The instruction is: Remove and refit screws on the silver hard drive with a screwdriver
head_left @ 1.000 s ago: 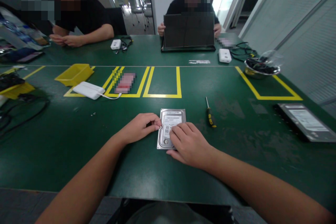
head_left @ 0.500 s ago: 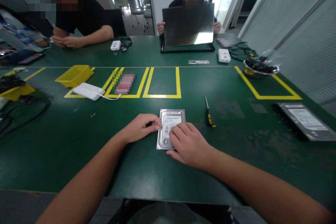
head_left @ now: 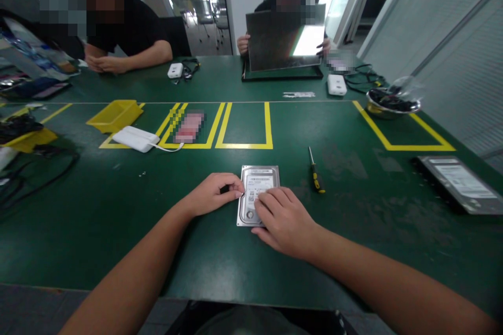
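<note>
My right hand (head_left: pixel 285 220), fingers bent, rests on the hard drive (head_left: pixel 250 184), near middle; pressing softly should keep it still. My left hand (head_left: pixel 215 193), fingertips close, touches its left edge. I can't tell if either grips. Farther right: a screwdriver (head_left: pixel 316 180).

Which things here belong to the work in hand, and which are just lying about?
In hand:
- hard drive, right hand on it, left hand at its edge
- screwdriver, probably; untouched

Apparently lying about:
- white power bank
- yellow bin
- metal bowl
</note>
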